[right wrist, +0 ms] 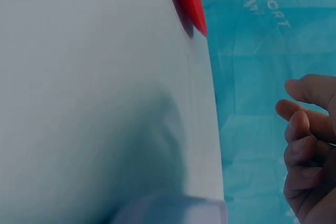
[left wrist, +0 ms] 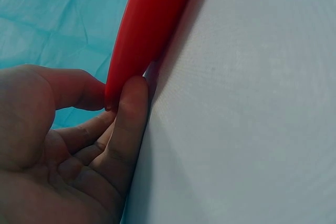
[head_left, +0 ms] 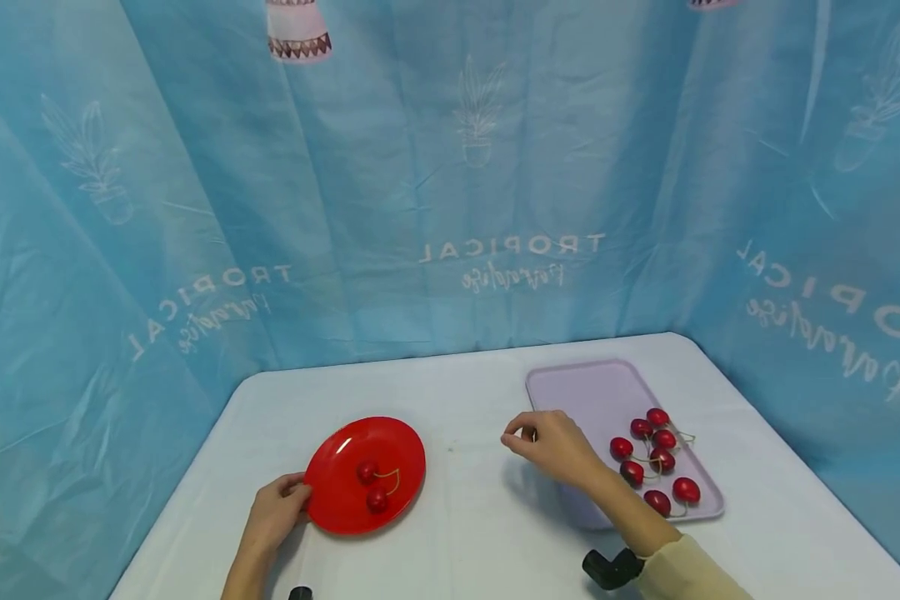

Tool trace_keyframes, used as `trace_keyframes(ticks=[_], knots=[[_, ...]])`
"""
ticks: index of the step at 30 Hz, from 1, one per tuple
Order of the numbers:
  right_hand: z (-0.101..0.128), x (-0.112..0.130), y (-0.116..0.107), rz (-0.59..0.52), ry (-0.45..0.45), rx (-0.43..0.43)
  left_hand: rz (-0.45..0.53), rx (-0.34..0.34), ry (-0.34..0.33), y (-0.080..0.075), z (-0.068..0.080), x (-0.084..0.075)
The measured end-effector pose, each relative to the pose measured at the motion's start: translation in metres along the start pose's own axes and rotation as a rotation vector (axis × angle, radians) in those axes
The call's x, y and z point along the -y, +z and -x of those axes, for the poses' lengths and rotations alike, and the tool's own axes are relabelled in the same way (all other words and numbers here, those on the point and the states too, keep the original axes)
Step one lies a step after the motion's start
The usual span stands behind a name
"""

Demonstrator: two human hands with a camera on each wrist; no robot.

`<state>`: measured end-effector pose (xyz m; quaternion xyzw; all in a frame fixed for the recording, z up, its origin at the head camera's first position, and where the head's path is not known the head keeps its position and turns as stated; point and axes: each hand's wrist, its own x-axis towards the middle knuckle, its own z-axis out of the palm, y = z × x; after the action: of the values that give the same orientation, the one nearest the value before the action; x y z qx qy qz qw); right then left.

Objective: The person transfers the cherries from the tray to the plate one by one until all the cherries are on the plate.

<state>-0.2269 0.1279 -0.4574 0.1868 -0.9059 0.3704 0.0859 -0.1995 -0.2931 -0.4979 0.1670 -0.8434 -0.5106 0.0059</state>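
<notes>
Red plate (head_left: 345,492) rim pinched, left hand (head_left: 273,512)

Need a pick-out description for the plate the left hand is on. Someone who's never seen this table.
On the white table, look to the left half, opposite the lilac tray on the right. There lies a round red plate, with the left hand gripping its near-left rim. It holds just two cherries, while the rectangular, pale tray holds many more.

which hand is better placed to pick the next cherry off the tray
Right, probably. The right hand hovers at the lilac tray, close to the cherries. The left hand grips the red plate at its rim, far from them.
</notes>
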Motion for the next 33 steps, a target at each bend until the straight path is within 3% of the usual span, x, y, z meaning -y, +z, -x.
trace_keyframes(ticks=[5, 14, 33], knots=[[0.006, -0.007, -0.015, -0.087, 0.066, 0.018, 0.001, -0.001, -0.006, 0.000, -0.001, 0.004], [0.011, -0.028, -0.044, -0.132, 0.103, 0.012, 0.000, -0.010, -0.011, 0.000, -0.002, 0.005], [0.029, -0.062, -0.076, -0.061, 0.124, -0.036, 0.005, -0.007, -0.004, -0.001, -0.001, 0.004]])
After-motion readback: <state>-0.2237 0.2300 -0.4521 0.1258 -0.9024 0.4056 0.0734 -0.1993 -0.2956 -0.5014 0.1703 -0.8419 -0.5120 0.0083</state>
